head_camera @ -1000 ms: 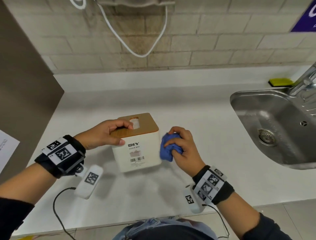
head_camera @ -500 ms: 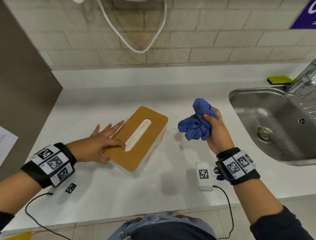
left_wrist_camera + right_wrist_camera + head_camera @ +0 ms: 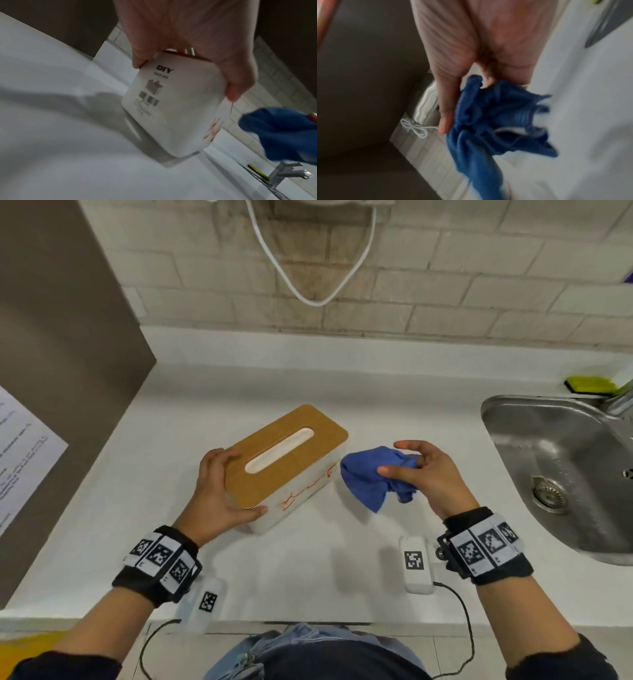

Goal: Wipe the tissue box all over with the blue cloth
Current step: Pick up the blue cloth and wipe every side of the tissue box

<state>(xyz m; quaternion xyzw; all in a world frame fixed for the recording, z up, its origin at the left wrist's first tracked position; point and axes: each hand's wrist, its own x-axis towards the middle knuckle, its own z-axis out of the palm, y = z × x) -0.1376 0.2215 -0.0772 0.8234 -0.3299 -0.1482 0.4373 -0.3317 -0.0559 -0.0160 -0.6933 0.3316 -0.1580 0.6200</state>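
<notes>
The tissue box [image 3: 286, 465] stood on the white table [image 3: 308, 570] at the centre of the head view, lid upward, set diagonally. The left hand [image 3: 219, 494] gripped its near end, thumb on the long side wall and fingers curled over the lid edge. The right hand [image 3: 433, 477] pinched the blue cloth [image 3: 375, 481] just right of the box; the cloth was bunched, hung clear of the table and did not touch the box.

Handling, as judged: the box appeared rigid and light, a smooth white shell with rounded corners under a flat wood-toned lid [image 3: 270, 440] with an oblong slot. The smooth walls were likely to slip under one-handed pressure, so the end grip seen in the left wrist view [image 3: 173, 102] was the sound hold; it left both long sides and the lid free. The lid may lift off if the box is tilted by the lid alone. The cloth [image 3: 489, 121] was soft, ribbed and limp, and should be wadded into the palm before pressing.

A steel sink [image 3: 561, 474] occupied the right of the frame, with a yellow-green sponge [image 3: 589, 385] behind it
</notes>
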